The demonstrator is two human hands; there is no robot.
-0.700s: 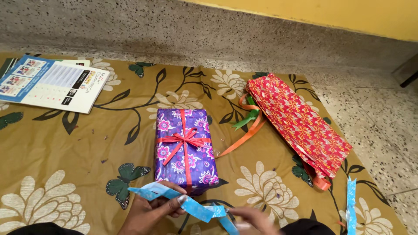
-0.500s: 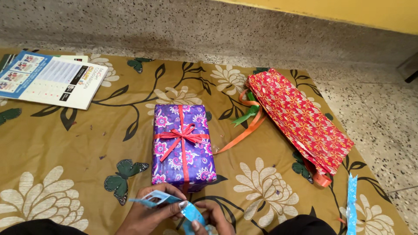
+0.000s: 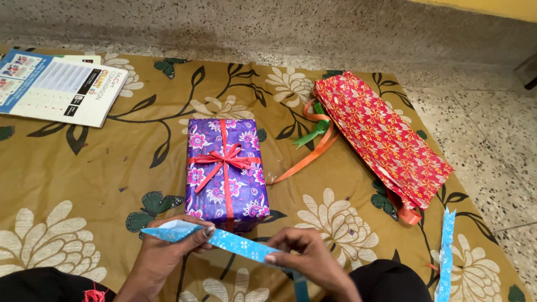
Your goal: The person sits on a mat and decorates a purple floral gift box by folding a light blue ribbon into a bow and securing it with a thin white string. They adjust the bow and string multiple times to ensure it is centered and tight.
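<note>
Near the bottom edge of the head view, both hands pinch a blue patterned ribbon (image 3: 238, 244) stretched between them. Left hand (image 3: 162, 254) has thumb and fingers closed on the ribbon's left end, where it folds into a pale point; right hand (image 3: 307, 257) is closed on it further right, and the strip drops down from there. Just beyond the hands, a purple floral gift box (image 3: 225, 173) tied with a red ribbon bow (image 3: 225, 159) stands on the olive floral cloth (image 3: 84, 179). To its right lie orange and green ribbons (image 3: 313, 142) beside a red patterned wrapped package (image 3: 383, 140). A printed booklet (image 3: 56, 86) lies at far left, and another blue ribbon strip (image 3: 446, 254) at far right
</note>
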